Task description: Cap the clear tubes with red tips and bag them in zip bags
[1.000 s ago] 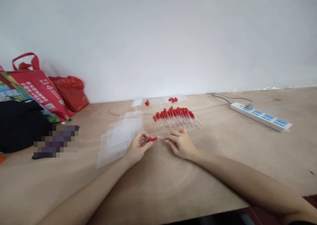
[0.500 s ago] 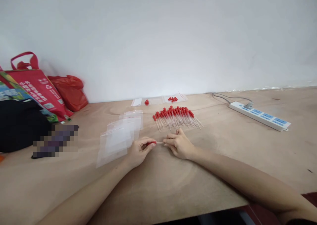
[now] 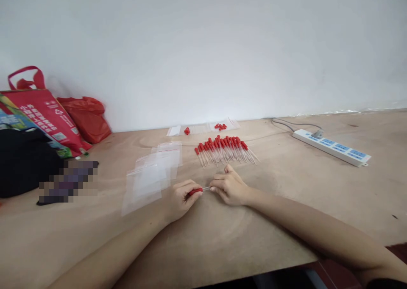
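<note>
1. One dropper (image 3: 197,190) held level just above the wooden table (image 3: 286,195), red bulb to the left, thin clear tube to the right, between the two hands
2. Left hand (image 3: 180,199) curled nearly closed, thumb and fingertips pinching the red bulb
3. Right hand (image 3: 229,189) likewise closed to a pinch, fingertips gripping the clear tube end, remaining fingers folded under
4. Both forearms resting on the table, hands close together with only the short visible stretch of the dropper between them
5. Just beyond the hands, a row of finished droppers (image 3: 224,150) lying side by side, red bulbs toward the wall, clear tips fanned toward the person
6. Further back, near the wall, a few loose red bulbs (image 3: 220,126) lying on flat clear bags, with one single bulb (image 3: 187,131) apart to the left
7. Left of the hands, a loose stack of clear zip bags (image 3: 152,174), overlapping and slightly fanned, its near edge close beside the left hand
8. At the far left, a red shopping bag (image 3: 41,111) leaning beside a red plastic bag (image 3: 85,115), with a dark bundle (image 3: 22,162) in front and a blurred patch next to it
9. At the right, well apart from the hands, a white power strip (image 3: 332,147) with its grey cable running back toward the wall
</note>
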A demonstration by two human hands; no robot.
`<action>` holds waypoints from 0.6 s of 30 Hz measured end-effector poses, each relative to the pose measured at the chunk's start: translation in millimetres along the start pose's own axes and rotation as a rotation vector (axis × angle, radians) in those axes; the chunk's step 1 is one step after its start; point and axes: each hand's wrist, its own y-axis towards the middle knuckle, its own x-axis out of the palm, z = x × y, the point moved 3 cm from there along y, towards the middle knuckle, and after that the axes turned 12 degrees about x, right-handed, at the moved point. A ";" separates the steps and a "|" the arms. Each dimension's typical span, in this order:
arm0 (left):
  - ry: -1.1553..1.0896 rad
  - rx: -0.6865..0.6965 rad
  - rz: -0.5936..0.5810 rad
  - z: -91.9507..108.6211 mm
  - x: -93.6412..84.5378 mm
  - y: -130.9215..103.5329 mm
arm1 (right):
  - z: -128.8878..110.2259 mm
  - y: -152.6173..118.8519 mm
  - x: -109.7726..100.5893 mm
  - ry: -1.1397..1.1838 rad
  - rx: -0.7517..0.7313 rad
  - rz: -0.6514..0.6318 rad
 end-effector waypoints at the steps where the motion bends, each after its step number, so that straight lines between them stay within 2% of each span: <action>1: 0.004 0.003 -0.005 1.2 0.0 0.1 | -0.6 0.1 -0.1 0.021 0.005 -0.012; 6: 0.007 0.024 -0.008 3.8 0.3 -0.3 | -6.1 1.8 -1.2 0.085 0.022 -0.047; 9: 0.002 0.017 -0.022 0.5 1.9 1.4 | -7.8 4.2 -1.2 0.077 0.041 -0.058; 12: 0.010 0.016 0.012 -5.3 0.7 6.0 | -8.3 7.2 -3.4 0.024 0.082 -0.031; 16: 0.135 -0.003 0.033 -15.1 -11.6 9.0 | -2.6 10.6 -9.6 -0.085 0.153 -0.008; 18: 0.299 -0.088 0.044 -23.9 -23.7 5.8 | 10.0 13.9 -14.0 -0.077 0.270 0.003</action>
